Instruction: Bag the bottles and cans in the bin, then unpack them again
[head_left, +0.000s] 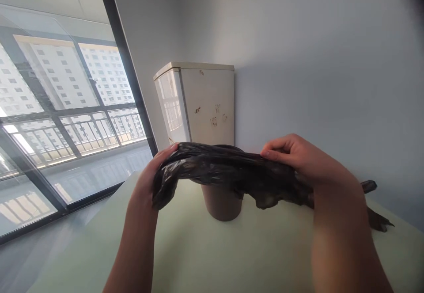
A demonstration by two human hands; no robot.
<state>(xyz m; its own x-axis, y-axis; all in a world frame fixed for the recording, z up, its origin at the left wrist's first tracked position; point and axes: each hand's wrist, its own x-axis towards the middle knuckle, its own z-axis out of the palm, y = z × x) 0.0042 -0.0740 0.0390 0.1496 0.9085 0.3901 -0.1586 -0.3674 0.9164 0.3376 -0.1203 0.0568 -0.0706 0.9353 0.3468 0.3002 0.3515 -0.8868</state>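
Observation:
A black plastic bag (215,169) is stretched sideways between my two hands, over a dark brown bin (221,204) that stands on the pale green table. My left hand (159,162) grips the bag's left end, its fingers mostly hidden behind the plastic. At the right, my right hand (288,154) pinches the bag's upper edge between thumb and fingers. The bag hides most of the bin's upper part, with a bit of dark rim or plastic showing above it. Loose black plastic (377,220) also shows past my right wrist.
The pale green table (192,253) spreads beneath my arms. Behind it stands a white fridge-like cabinet (208,103) with brownish marks, against a grey wall (308,76). Dark-framed glass doors (129,58) at the left face a balcony railing.

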